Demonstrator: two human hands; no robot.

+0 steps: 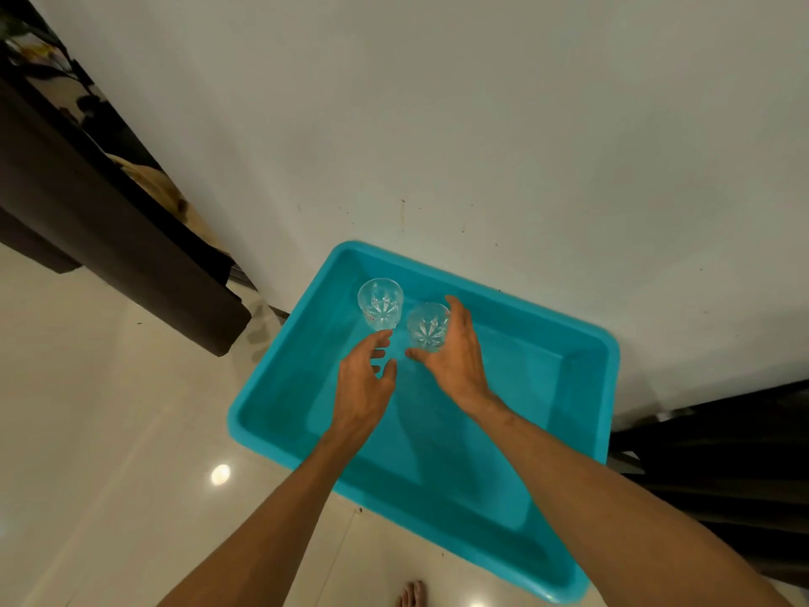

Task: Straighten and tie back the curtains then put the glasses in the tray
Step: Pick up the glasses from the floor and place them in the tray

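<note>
Under both hands: a teal tray (pixel 525 409) flat on a pale tiled floor (pixel 109 431), its far edge against a white wall (pixel 481 124). Both forearms reach out over the tray's near rim.

Two clear cut glasses stand upright inside the tray, in the far part, just beyond the fingertips. They are close together but not touching.

Right hand (pixel 455 357): wrapped round the nearer glass (pixel 427 328). Thumb (pixel 416 354) lies at the glass's near side low down, the other fingers curve round its far right side near the rim. The glass sits in the crook of the hand, base on the tray floor as far as can be seen.

Left hand (pixel 361 387): holds nothing, palm down, fingers (pixel 378 339) loosely bent. The farther glass (pixel 380 302) stands just ahead of those fingertips, apart from them, and a little left of the right hand's glass.

The two hands are near each other, with a narrow gap between the left fingers and the right thumb.

Beyond the left hand, well off to that side: dark furniture (pixel 109 265). Off past the right forearm, beside the tray: dark cloth (pixel 722 475). Between the forearms, near the body: bare toes (pixel 411 595) on the floor.
</note>
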